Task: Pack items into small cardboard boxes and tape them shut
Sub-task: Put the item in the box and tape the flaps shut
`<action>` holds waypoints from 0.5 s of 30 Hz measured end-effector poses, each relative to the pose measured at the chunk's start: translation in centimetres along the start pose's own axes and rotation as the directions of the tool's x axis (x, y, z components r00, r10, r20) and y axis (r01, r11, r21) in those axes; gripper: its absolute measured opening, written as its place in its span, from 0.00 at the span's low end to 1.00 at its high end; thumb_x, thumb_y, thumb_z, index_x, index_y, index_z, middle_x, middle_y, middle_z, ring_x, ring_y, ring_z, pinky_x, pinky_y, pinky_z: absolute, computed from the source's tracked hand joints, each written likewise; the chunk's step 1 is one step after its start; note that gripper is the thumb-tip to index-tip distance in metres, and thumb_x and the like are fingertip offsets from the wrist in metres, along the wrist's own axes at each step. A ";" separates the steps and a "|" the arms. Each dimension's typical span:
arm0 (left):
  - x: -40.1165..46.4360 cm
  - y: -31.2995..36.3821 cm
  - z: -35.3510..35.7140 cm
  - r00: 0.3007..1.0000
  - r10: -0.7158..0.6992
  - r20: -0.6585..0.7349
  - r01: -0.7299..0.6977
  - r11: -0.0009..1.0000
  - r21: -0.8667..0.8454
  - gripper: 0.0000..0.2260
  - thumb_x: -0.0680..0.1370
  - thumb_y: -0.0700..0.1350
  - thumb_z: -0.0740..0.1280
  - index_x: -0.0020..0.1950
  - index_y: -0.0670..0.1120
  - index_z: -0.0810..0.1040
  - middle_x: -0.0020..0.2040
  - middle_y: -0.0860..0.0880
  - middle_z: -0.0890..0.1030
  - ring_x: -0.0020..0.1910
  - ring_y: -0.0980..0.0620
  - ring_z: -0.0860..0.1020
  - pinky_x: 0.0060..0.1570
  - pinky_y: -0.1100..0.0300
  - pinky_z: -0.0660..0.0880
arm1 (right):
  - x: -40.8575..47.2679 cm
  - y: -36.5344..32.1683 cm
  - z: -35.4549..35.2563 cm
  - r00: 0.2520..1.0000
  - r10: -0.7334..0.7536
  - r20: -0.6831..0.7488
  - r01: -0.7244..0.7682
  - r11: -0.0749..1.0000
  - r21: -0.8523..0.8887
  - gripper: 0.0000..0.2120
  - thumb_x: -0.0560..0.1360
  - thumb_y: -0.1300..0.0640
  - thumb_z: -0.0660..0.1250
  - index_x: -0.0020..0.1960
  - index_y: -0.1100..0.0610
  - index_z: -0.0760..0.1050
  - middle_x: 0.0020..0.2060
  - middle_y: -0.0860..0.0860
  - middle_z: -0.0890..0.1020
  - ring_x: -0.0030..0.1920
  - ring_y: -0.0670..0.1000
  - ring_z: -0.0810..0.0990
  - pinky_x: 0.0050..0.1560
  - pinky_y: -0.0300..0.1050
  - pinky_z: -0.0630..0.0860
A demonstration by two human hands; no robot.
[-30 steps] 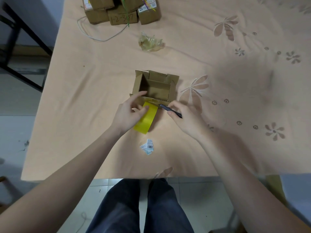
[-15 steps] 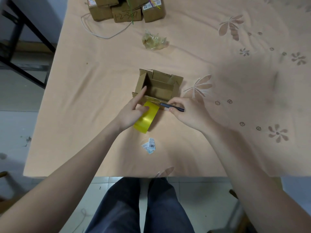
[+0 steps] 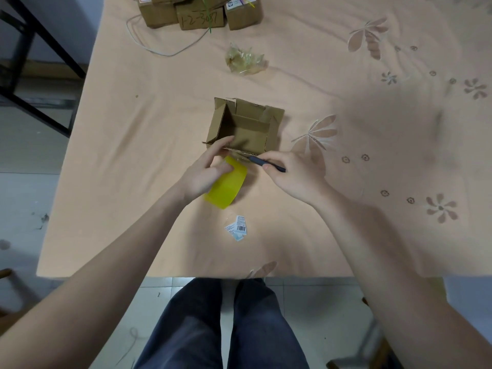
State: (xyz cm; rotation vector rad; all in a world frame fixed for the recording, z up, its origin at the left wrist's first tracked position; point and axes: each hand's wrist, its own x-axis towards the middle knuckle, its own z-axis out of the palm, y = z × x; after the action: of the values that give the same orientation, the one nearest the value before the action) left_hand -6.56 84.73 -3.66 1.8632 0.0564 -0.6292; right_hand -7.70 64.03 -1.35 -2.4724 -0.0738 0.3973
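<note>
An open box sits mid-table on the peach cloth, flaps up, its inside in shadow, so whether anything lies in it cannot be told. The left hand wraps round a yellow tape roll just in front of the box, thumb across the roll's top, while its index finger reaches up to touch the box's near edge. The right hand pinches a dark slim cutter between thumb and curled fingers, its tip pointing left at the near wall of the box, right where a strip of clear tape seems to run from the roll; whether the tip touches the tape is too small to tell. Near the roll, toward the table's front edge, lie small barcode labels. Farther back rests a crumpled wad of clear tape, well apart from the box. At the far edge stands a cluster of closed boxes, one with handwritten numbers, a pale cord looping beside them. Below the table edge, dark trousers over a tiled floor
</note>
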 end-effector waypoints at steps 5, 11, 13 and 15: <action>-0.3 0.2 0.0 0.991 0.085 -0.102 -0.091 0.994 -0.056 0.22 0.68 0.46 0.64 0.60 0.61 0.68 0.60 0.54 0.74 0.61 0.57 0.73 0.55 0.53 0.70 | -0.1 -0.7 0.4 1.000 -0.015 0.027 0.014 1.000 0.020 0.12 0.77 0.54 0.61 0.55 0.43 0.79 0.44 0.44 0.84 0.49 0.50 0.79 0.49 0.39 0.72; -0.2 0.2 -0.3 0.994 0.035 -0.101 -0.025 0.995 0.093 0.22 0.67 0.48 0.64 0.59 0.61 0.69 0.56 0.59 0.77 0.62 0.53 0.74 0.63 0.48 0.69 | -0.5 -1.0 0.2 0.997 -0.039 -0.061 0.041 0.998 0.038 0.08 0.75 0.50 0.64 0.54 0.44 0.78 0.43 0.43 0.83 0.46 0.46 0.79 0.41 0.34 0.70; -0.5 0.3 -0.4 0.996 0.034 -0.084 -0.026 0.994 0.102 0.25 0.67 0.47 0.63 0.63 0.62 0.66 0.55 0.64 0.74 0.61 0.54 0.75 0.64 0.48 0.69 | -0.7 -1.1 0.2 0.992 -0.037 -0.121 0.041 0.999 0.031 0.12 0.72 0.45 0.69 0.55 0.46 0.78 0.44 0.42 0.80 0.47 0.43 0.77 0.41 0.34 0.65; -0.8 0.5 -0.3 0.997 0.045 -0.068 -0.038 0.995 0.093 0.28 0.67 0.46 0.63 0.66 0.62 0.64 0.55 0.67 0.71 0.60 0.58 0.76 0.65 0.49 0.69 | -0.6 -1.1 0.2 0.979 -0.032 -0.202 0.024 0.999 -0.042 0.17 0.70 0.45 0.72 0.56 0.51 0.78 0.48 0.45 0.79 0.49 0.46 0.75 0.42 0.33 0.58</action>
State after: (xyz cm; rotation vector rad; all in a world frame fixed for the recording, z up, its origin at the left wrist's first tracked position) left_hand -6.97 85.06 -2.82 1.9703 0.0346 -0.5458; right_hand -8.28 64.98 -0.70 -2.5336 -0.0322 0.1313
